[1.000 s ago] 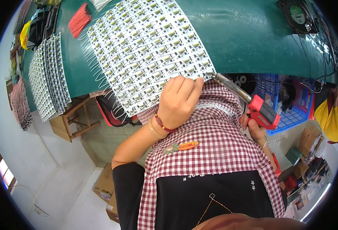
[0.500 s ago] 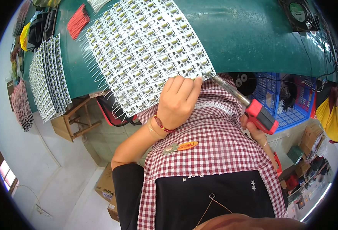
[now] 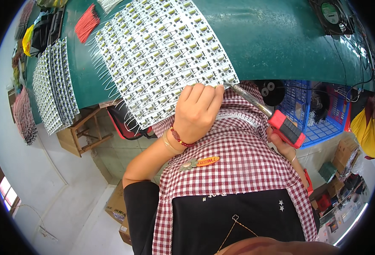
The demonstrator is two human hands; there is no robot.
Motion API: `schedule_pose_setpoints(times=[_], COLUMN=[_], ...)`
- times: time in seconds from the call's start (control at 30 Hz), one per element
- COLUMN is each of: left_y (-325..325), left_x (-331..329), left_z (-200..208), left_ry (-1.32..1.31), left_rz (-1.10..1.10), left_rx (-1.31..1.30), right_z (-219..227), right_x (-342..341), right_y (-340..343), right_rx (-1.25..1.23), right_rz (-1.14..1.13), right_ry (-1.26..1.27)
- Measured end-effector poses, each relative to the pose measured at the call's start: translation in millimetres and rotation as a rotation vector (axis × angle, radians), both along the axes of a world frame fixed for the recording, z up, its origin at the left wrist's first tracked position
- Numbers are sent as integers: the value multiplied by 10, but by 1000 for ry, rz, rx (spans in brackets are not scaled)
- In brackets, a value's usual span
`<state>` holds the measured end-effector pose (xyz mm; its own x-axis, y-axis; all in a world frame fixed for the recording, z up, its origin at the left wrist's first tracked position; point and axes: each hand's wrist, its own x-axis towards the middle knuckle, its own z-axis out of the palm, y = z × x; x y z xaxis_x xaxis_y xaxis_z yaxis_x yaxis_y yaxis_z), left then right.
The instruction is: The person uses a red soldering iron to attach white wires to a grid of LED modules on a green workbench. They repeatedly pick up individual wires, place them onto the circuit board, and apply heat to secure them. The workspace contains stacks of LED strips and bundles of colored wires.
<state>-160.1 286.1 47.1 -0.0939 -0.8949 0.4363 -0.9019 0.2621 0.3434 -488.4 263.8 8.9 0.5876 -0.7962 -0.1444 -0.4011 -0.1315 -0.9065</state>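
Observation:
A large white circuit board panel [image 3: 162,51], covered in rows of small components and fine white wires, lies on the green table and reaches over its near edge. My left hand [image 3: 197,109] is at the panel's near right corner, fingers bent and pressed together. Whatever the fingertips pinch is too small to make out. My right hand [image 3: 281,146] is wrapped round the grip of a red and black soldering iron [image 3: 286,128]. The iron's metal tip touches or hovers just over the corner, close beside my left fingertips.
A bundle of red wires [image 3: 87,23] lies at the far left, and a stack of similar panels [image 3: 56,87] sits on the left table edge. A small fan [image 3: 332,16] stands at the far right. Below the table are a blue basket [image 3: 319,123] and a wooden stool [image 3: 79,134].
The soldering iron has shifted slightly left along the panel's near corner, its tip now closer to my left fingertips. My left hand has barely moved.

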Motion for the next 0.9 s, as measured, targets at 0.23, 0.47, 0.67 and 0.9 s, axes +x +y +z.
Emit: schedule_pose_setpoints(times=[0.23, 0.47, 0.67, 0.9], left_y=[-5, -3, 8, 63], left_x=[13, 10, 13, 77], left_z=[16, 27, 106, 333], left_ry=[0, -39, -82, -78], left_rz=[-11, 3, 26, 27], left_rx=[-3, 11, 59, 73], right_z=[-18, 153, 115, 164], right_x=[-89, 83, 70, 157], right_y=[22, -34, -15, -20], right_rx=[61, 251, 240, 327], right_rz=[-23, -106, -57, -103], right_ry=[-63, -222, -162, -398])
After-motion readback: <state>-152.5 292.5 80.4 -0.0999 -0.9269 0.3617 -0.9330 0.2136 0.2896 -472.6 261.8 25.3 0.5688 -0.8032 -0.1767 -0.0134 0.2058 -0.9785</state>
